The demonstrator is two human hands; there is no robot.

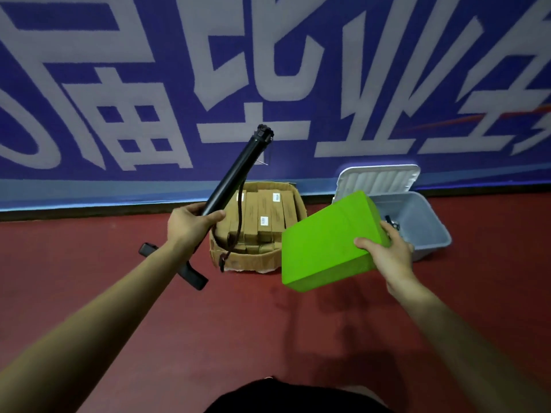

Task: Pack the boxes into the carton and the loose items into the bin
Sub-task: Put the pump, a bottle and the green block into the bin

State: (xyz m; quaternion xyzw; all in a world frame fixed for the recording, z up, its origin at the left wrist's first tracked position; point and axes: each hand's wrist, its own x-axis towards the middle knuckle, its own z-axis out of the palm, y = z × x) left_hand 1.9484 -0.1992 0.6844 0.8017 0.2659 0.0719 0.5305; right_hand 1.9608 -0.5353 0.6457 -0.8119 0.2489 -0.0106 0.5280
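Left hand: the left hand (190,225) is wrapped around the lower part of a black tube (235,171), which tilts up and away toward the wall; a dark cord (231,245) hangs from it in front of the carton.
Right hand: the right hand (387,251) grips the near right corner of a green block (328,242), thumb on top, fingers underneath; the block is held tilted in the air.
Carton: the cardboard carton (238,259) sits on the red floor (268,323) against the wall's foot, between the two hands, filled with brown boxes (264,219) standing on edge.
Bin: the grey bin (429,231) stands just right of the carton, its white lid (378,178) propped against the wall; a few small dark items lie inside, too hidden to name.
In the way: the green block covers the bin's left part and the carton's right corner.
Other things: a black flat object (190,275) lies on the floor under the left forearm; a blue banner (268,70) with large white characters covers the wall.
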